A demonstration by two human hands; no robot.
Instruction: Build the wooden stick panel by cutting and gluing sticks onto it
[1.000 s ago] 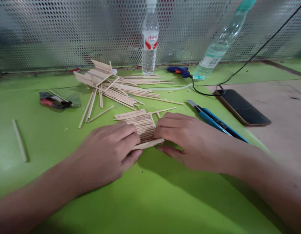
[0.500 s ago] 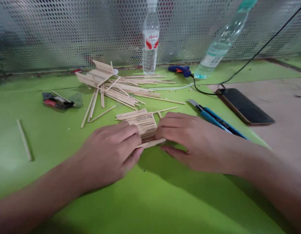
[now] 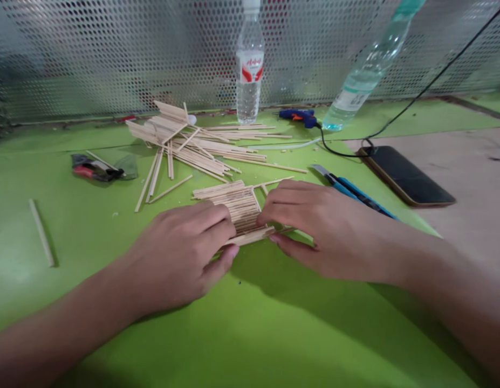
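A small panel of thin wooden sticks [image 3: 245, 215], laid side by side, lies flat between my hands. My left hand [image 3: 193, 250] is closed on its left front part, fingers on top and thumb along the front edge. At the right front corner my right hand [image 3: 314, 229] pinches the panel's edge, its thumb close below the fingertips. A pale stick strip [image 3: 253, 236] runs along the near edge between both thumbs. The panel's left side is partly hidden under my left fingers.
Behind the panel lies a loose pile of sticks [image 3: 205, 153] with a built stick piece [image 3: 169, 124] on it. A blue cutter knife [image 3: 358, 194], phone [image 3: 409, 175], glue gun [image 3: 298, 117], clear bottle [image 3: 250, 75] and tilted bottle [image 3: 361, 81] stand or lie around.
My right hand has shifted slightly up, and its thumb and fingertips sit a little differently at the corner. More of the near strip's right end shows. My left hand stays put.
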